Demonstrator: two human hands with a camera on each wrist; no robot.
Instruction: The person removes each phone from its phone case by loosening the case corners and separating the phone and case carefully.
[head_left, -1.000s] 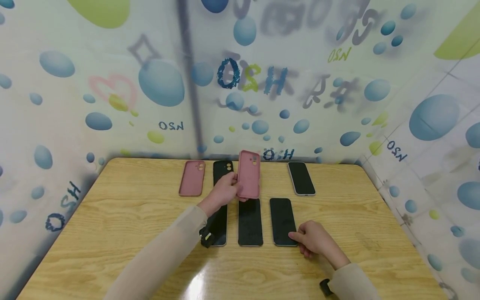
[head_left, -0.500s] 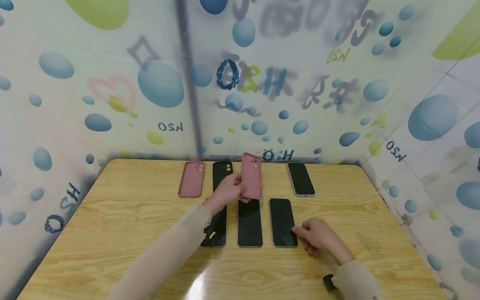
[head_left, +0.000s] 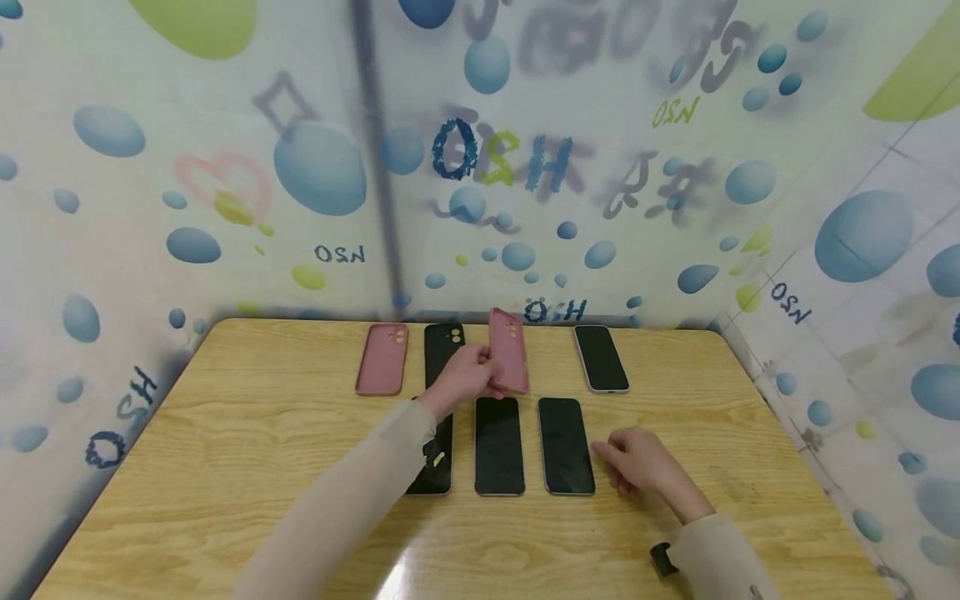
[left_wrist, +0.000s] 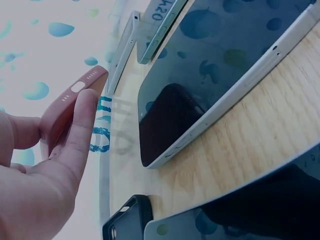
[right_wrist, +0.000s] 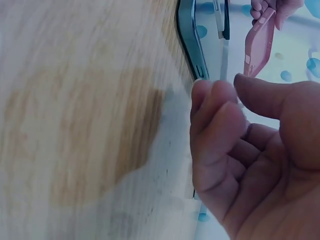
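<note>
My left hand (head_left: 463, 375) pinches a pink phone case (head_left: 512, 357) by its lower left edge, raised near the back of the table and tilted. In the left wrist view, thumb and fingers grip the case's end (left_wrist: 75, 92), which has a charging-port cutout. Below it, a dark-screened phone (head_left: 498, 450) lies flat in the middle of the row. My right hand (head_left: 637, 460) hovers just right of another dark phone (head_left: 566, 446). Its fingers are loosely curled and hold nothing, as the right wrist view of the hand (right_wrist: 225, 150) also shows.
A second pink case (head_left: 382, 360) lies at the back left, beside a black case (head_left: 444, 335). In front of that case is a phone (head_left: 435, 477), partly hidden by my left arm. Another phone (head_left: 602, 358) lies back right. A patterned wall covering (head_left: 405, 225) borders the wooden table (head_left: 262, 417).
The pink case in my left hand has shifted right and turned more edge-on. My right hand has drawn away from the right-hand phone, which its fingers touched earlier.
</note>
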